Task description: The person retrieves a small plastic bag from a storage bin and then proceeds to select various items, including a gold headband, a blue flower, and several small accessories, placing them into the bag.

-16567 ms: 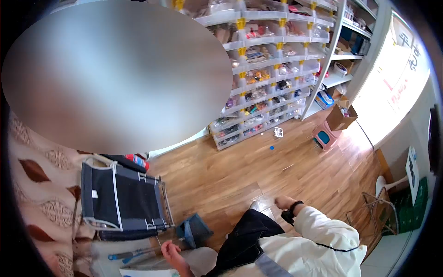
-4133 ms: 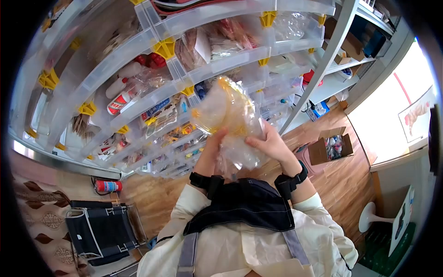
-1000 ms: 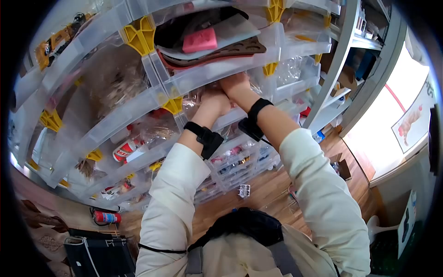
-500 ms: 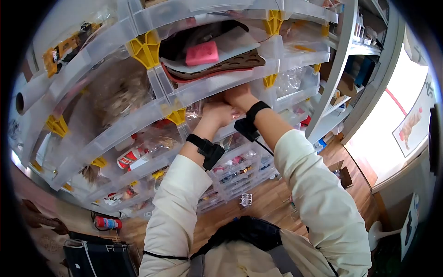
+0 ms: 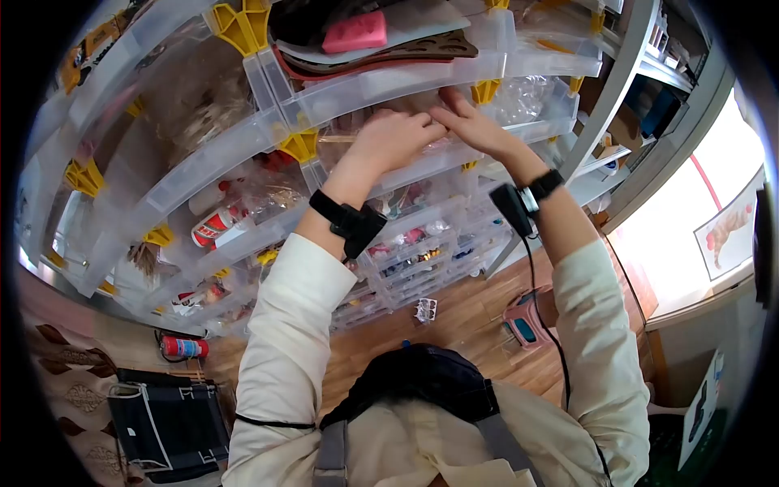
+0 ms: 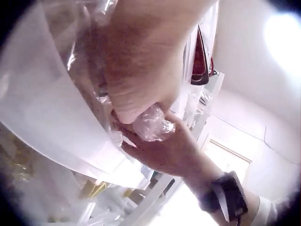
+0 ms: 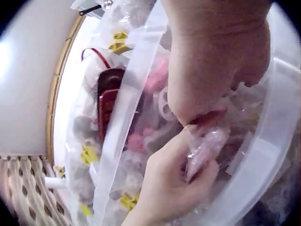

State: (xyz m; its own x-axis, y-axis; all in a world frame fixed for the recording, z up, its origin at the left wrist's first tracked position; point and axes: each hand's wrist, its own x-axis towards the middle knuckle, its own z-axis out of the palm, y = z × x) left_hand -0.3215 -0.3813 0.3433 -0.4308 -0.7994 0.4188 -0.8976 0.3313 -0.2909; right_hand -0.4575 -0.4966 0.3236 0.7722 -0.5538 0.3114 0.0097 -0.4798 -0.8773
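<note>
In the head view my left hand (image 5: pixel 395 140) and right hand (image 5: pixel 479 130) meet at the front of a clear drawer (image 5: pixel 381 183). A crinkled clear plastic bag (image 7: pixel 207 148) with pinkish contents lies between the thumb and fingers of my left hand (image 7: pixel 171 181) in the right wrist view. The thumb of my right hand (image 7: pixel 218 61) is against the bag, its other fingers apart and loosely bent. From the left wrist, the bag (image 6: pixel 151 125) shows between my left hand (image 6: pixel 146 56) and right hand (image 6: pixel 164 148).
Above the hands is a drawer with a pink block (image 5: pixel 355 32) and dark mats. Yellow connectors (image 5: pixel 300 146) join the stacked drawers. A metal shelf (image 5: pixel 613 97) stands at right; a pink stool (image 5: pixel 527 321), fire extinguisher (image 5: pixel 185 347) and folding chair (image 5: pixel 170 422) are below.
Both hands have come out from deeper in the drawer, and more of their fingers shows. The right wrist has moved right, away from the left one. Earlier, both hands held a large clear bag.
</note>
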